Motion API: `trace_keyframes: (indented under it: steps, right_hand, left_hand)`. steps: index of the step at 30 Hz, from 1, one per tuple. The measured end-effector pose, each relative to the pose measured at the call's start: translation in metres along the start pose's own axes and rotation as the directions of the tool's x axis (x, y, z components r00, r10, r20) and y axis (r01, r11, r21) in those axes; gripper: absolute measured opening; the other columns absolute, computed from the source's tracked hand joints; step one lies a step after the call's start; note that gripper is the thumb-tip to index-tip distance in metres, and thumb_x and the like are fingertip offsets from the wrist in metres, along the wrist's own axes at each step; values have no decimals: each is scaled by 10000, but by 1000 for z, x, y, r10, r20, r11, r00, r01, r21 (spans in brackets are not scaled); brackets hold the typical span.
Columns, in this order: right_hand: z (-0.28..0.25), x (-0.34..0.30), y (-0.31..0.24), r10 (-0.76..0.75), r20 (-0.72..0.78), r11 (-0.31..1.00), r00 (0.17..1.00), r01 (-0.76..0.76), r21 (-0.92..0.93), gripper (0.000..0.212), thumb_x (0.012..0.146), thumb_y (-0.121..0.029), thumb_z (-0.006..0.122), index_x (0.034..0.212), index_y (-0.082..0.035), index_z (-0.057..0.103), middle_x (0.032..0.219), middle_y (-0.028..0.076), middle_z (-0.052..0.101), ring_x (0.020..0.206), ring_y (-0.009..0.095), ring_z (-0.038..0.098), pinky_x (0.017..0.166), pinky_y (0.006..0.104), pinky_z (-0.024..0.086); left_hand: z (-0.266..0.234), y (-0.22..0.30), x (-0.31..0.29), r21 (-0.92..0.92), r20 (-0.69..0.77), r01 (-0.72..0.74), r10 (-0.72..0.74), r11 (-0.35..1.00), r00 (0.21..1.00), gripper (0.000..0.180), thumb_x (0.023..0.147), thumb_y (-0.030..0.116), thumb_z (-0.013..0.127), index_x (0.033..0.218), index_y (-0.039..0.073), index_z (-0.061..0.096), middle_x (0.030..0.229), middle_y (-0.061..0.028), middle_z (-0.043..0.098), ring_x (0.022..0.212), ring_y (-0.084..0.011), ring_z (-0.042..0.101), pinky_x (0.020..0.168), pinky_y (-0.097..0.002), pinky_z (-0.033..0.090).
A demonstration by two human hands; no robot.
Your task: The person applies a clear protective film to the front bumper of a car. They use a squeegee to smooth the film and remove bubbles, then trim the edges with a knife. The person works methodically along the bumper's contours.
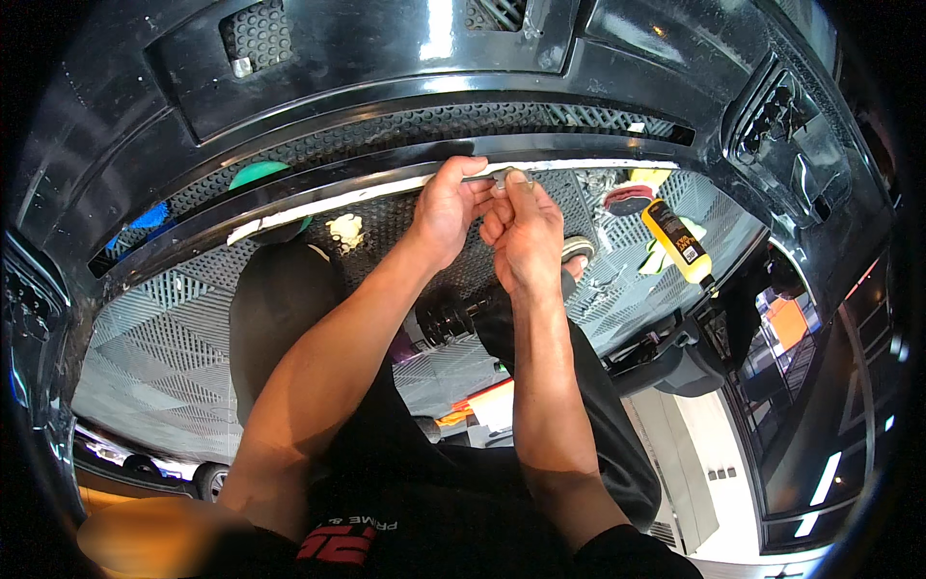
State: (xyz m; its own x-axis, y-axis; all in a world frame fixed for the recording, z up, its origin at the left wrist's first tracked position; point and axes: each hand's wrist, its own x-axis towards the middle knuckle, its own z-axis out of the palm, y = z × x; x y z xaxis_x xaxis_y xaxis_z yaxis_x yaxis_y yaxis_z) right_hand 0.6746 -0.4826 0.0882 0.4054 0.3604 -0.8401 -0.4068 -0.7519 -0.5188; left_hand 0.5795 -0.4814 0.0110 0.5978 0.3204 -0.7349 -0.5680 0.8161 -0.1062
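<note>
Both my hands are together at the lower edge of a black car bumper, near the middle. A white strip runs along that edge. My left hand is closed, its thumb against the edge and its fingers curled beneath; what lies in them is mostly hidden. Close beside it, my right hand pinches a small grey piece between thumb and forefinger, right at the strip. The kind of this piece is too small to tell.
A yellow bottle with a black label lies at the right, near a round dark red pad. Crumpled yellowish material is on the dark mat. A black wheeled seat stands lower right. The grey tiled floor spreads left.
</note>
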Motion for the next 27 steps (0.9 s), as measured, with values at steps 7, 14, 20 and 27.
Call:
trace_keyframes:
  steps: [7,14,20,27]
  right_hand:
    - [-7,2,10,-73,15,995,997,72,65,304,1109,-285,676,910,-57,647,731,9,604,607,122,572,565,276,453]
    - [-18,13,18,-110,51,993,993,108,45,290,1092,-291,707,912,-70,654,747,7,640,630,115,619,577,272,476]
    - [-20,13,20,-154,97,988,983,153,18,290,1093,-315,706,919,-89,652,774,5,652,645,132,642,588,273,489]
    - [-15,18,28,-214,84,976,973,209,67,312,1112,-265,672,889,-48,652,729,21,648,620,115,615,575,265,474]
  left_hand:
    - [-1,10,-11,265,70,19,-39,964,997,755,1039,725,472,1251,31,683,1005,-67,697,868,-201,617,825,-355,473]
    - [25,40,-69,608,-292,284,-124,741,948,1009,1031,842,305,1354,-35,685,1232,-195,737,1111,-263,687,1069,-497,495]
    - [45,81,-103,975,0,-54,242,215,970,322,996,306,714,1047,-2,794,931,-177,791,882,-252,771,830,-381,578]
    - [119,121,-40,867,427,-351,164,-355,889,234,964,149,732,1112,-22,792,1001,-192,812,941,-264,794,880,-389,606]
